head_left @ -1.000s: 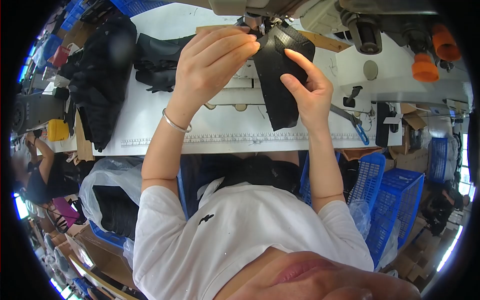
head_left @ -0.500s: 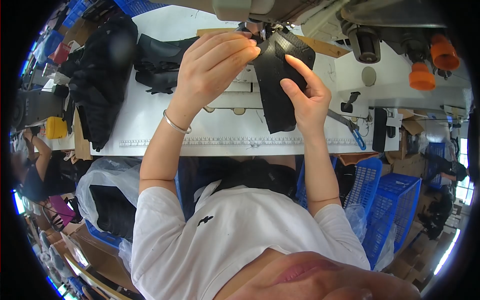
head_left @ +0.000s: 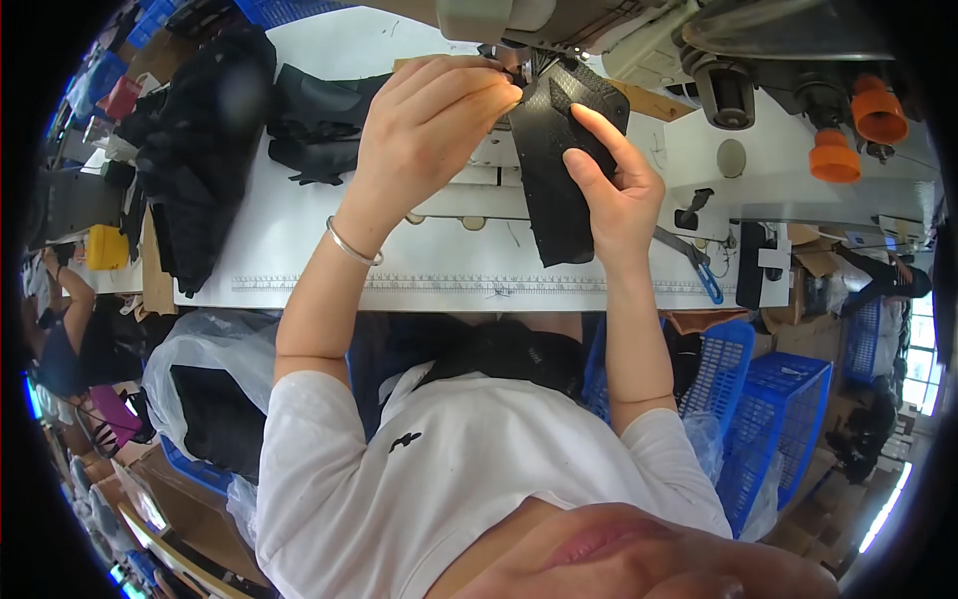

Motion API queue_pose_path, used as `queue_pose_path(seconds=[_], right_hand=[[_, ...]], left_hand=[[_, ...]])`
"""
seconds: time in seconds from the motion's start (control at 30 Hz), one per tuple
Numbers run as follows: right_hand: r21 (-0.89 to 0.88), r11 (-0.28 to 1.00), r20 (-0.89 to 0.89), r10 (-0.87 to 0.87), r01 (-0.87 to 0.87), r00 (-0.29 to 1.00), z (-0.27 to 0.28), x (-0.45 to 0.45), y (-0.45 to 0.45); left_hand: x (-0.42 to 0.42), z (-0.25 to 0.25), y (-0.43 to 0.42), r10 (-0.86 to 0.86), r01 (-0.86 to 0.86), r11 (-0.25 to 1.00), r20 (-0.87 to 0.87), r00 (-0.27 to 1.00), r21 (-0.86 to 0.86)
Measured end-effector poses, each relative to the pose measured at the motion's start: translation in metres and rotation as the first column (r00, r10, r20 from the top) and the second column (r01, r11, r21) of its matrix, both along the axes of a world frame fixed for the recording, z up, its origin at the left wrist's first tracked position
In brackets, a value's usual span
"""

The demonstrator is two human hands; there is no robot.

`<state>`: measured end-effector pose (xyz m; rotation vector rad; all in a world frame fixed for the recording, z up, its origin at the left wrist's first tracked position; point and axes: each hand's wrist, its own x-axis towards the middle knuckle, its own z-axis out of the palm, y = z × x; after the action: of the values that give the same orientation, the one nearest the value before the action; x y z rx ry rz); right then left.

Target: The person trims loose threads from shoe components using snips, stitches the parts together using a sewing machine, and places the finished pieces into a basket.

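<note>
A black textured panel (head_left: pixel 559 190), fabric or leather-like, hangs lengthwise toward me from under the sewing machine head (head_left: pixel 539 62). My left hand (head_left: pixel 429 120) wears a silver bangle and has its fingertips pinched together at the panel's upper left edge, close by the needle area. What exactly sits between those fingertips is hidden. My right hand (head_left: pixel 621 190) lies against the panel's right side, index finger and thumb apart on its surface. Its other fingers are curled and partly hidden.
Black cut pieces (head_left: pixel 319 120) and a dark cloth heap (head_left: pixel 205 160) lie on the left. A printed ruler (head_left: pixel 399 284) runs along the table's front edge. Blue-handled snips (head_left: pixel 709 280) lie at right. Orange cones (head_left: pixel 836 160) hang upper right; blue crates (head_left: pixel 778 419) stand below. Co-workers are at both sides.
The panel has turned slightly, its lower end shifting a little right. Both hands keep nearly the same place on it. A dark-clothed person at far right shows more clearly.
</note>
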<state>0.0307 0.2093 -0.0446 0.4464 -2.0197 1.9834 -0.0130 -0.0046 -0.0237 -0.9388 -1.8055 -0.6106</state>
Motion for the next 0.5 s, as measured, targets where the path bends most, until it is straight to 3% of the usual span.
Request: queue_pose_path(seconds=[0.1, 0.5], right_hand=[[-0.065, 0.997, 0.027, 0.031, -0.030, 0.999, -0.002, 0.000, -0.001], [-0.020, 0.994, 0.100, 0.107, -0.105, 0.989, 0.015, -0.011, 0.012]], left_hand=[[-0.001, -0.002, -0.001, 0.002, -0.002, 1.000, 0.009, 1.000, 0.010], [0.000, 0.002, 0.006, 0.039, -0.039, 0.999, -0.038, 0.999, 0.000]])
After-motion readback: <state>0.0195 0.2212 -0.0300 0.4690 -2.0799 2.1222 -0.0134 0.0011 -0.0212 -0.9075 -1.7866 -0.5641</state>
